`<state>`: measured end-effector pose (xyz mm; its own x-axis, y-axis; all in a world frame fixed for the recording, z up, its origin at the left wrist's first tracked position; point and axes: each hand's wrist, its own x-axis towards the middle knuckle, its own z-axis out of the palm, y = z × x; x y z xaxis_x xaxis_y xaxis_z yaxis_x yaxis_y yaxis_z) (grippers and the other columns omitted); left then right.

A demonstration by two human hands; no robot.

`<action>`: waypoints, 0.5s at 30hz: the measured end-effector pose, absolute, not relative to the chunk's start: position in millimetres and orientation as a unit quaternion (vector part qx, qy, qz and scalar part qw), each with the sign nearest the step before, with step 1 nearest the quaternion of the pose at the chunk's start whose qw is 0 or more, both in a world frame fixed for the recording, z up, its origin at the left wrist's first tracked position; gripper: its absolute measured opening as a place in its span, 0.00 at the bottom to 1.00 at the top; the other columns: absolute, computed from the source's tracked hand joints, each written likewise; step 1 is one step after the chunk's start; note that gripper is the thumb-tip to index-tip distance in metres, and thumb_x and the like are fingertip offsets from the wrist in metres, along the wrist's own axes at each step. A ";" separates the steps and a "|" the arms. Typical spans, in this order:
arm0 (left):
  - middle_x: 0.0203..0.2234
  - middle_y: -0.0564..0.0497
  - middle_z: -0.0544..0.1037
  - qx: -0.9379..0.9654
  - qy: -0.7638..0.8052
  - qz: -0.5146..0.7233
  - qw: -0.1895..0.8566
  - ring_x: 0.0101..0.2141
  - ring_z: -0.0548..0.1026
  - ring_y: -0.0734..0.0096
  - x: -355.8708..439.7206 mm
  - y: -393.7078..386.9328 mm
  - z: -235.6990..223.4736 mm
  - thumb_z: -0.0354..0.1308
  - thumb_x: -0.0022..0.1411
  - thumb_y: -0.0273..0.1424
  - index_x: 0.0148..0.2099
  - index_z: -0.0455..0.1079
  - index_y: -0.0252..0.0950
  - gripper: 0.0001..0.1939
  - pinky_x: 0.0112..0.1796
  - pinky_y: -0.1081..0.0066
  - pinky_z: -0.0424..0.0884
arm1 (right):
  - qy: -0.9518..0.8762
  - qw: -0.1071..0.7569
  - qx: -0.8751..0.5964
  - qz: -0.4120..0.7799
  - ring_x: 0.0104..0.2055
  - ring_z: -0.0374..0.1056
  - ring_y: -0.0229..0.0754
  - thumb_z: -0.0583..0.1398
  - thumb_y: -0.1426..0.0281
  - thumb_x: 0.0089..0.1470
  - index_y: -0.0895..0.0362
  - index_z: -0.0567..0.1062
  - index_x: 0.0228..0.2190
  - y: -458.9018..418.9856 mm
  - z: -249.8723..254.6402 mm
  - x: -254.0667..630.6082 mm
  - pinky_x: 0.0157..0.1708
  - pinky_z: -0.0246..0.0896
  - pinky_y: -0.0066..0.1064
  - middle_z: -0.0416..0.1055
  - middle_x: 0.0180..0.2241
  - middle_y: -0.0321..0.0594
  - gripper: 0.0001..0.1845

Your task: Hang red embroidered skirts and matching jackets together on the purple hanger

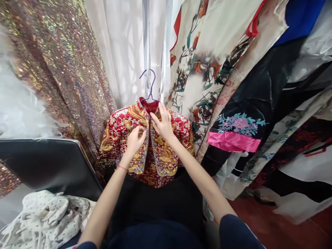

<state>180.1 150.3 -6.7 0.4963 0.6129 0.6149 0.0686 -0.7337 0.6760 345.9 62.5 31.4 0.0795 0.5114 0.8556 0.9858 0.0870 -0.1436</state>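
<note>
A red jacket with gold and silver embroidery hangs upright in front of me on a purple hanger. Its front is parted below the collar, with red patterned cloth showing in the gap. My left hand has its fingers curled in a pinch at the left front edge of the jacket; the exact grip is partly hidden. Higher up, just below the collar, my right hand lies against the other front panel with its fingers stretched out. A thin red string circles my left wrist.
Sequined fabric hangs at left above a black chair back. Polka-dot cloth lies heaped at lower left. White drapery is behind the jacket. At right hang a floral-print garment and a black garment with pink trim.
</note>
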 end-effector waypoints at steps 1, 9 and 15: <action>0.41 0.48 0.78 0.751 0.246 0.465 0.399 0.45 0.75 0.66 172.4 148.1 -28.2 0.59 0.64 0.36 0.40 0.71 0.38 0.07 0.48 0.69 0.68 | -0.597 0.462 -0.614 -0.231 0.73 0.45 0.56 0.57 0.69 0.61 0.48 0.75 0.51 56.0 9.0 339.4 0.67 0.44 0.58 0.60 0.67 0.45 0.17; 0.26 0.50 0.74 0.450 0.490 0.373 0.648 0.30 0.75 0.69 144.0 116.4 -198.6 0.70 0.55 0.33 0.32 0.70 0.32 0.13 0.34 0.70 0.72 | -0.272 0.680 -0.635 0.248 0.32 0.71 0.42 0.59 0.64 0.60 0.56 0.75 0.29 16.2 -214.8 260.8 0.38 0.70 0.37 0.73 0.28 0.39 0.11; 0.50 0.44 0.75 0.316 0.522 0.351 0.710 0.45 0.76 0.64 158.1 130.0 -241.3 0.59 0.68 0.38 0.56 0.69 0.33 0.19 0.45 0.59 0.77 | -0.053 0.668 -0.617 0.413 0.47 0.73 0.43 0.61 0.60 0.64 0.58 0.72 0.52 24.3 -281.4 261.4 0.45 0.73 0.41 0.72 0.50 0.44 0.20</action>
<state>158.1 130.0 -241.3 0.2093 0.8286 -0.5193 -0.1692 0.5538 0.8153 261.4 24.3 -281.4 0.6536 0.6171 -0.4381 -0.4851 -0.1027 -0.8684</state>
